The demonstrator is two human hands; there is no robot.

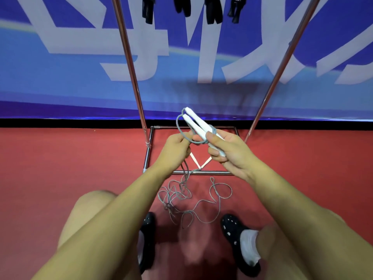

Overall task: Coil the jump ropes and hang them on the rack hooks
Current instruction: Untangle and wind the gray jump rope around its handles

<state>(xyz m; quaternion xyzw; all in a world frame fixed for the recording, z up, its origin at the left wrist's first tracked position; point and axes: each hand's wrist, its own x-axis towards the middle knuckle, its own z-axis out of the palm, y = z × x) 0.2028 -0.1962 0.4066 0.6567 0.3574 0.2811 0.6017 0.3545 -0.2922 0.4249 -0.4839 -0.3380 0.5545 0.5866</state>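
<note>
My right hand [224, 147] grips two white jump-rope handles [196, 123] side by side, their tips pointing up and to the left. A grey cord [180, 130] loops from the handle tips and wraps once around them near my thumb. My left hand [176, 145] pinches that cord just left of the handles. The rest of the cord [185, 201] hangs down and lies tangled on the red floor between my feet. Another pair of white handles [199, 161] lies on the floor inside the rack base. The rack's metal poles [131, 65] rise on both sides.
Several black rope handles [212, 11] hang from the rack at the top of the view. The rack's rectangular metal base [199, 172] sits on the red floor in front of a blue banner wall [60, 67]. My black shoes [234, 229] flank the loose cord.
</note>
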